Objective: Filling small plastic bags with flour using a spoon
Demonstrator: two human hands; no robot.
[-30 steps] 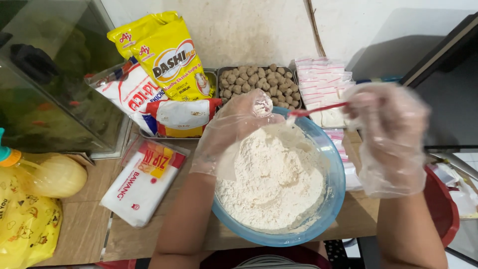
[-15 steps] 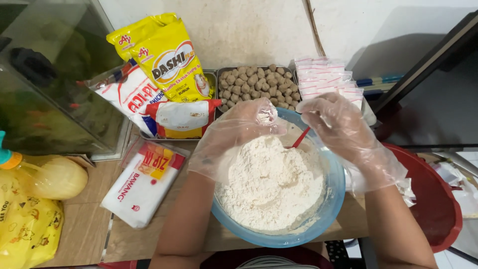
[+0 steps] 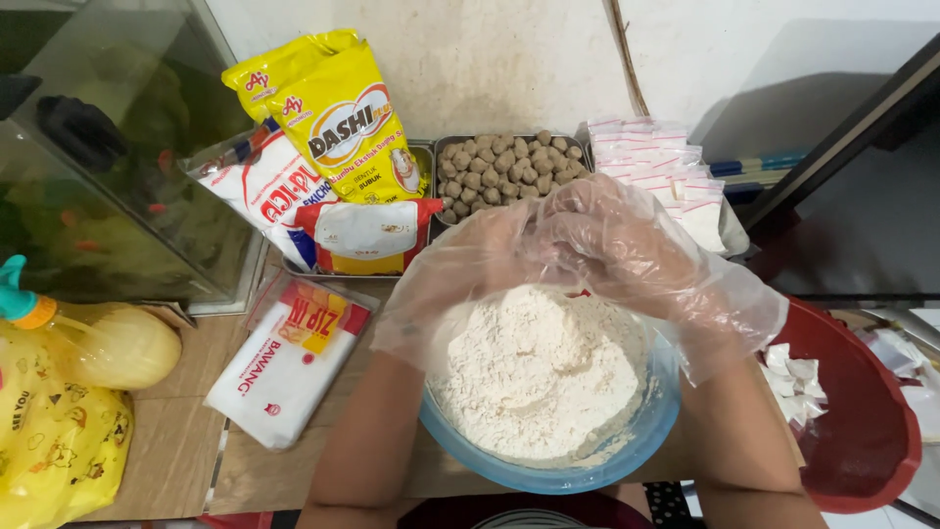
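We hold both gloved hands, left hand and right hand, together over the far rim of one blue bowl of flour on the bench, so crumbs probably fall back in; whether our fingers clamp anything, we cannot tell. Beyond: one white zip pouch, three seasoning bags, one tray of meatballs.

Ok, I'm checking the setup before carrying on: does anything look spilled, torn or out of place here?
Nothing is spilled: the flour sits inside the blue bowl. The yellow packet and two others lean stacked in a tray rather than upright. Both gloved hands, left and right, meet above the flour. Crumpled white scraps lie in the red basin.
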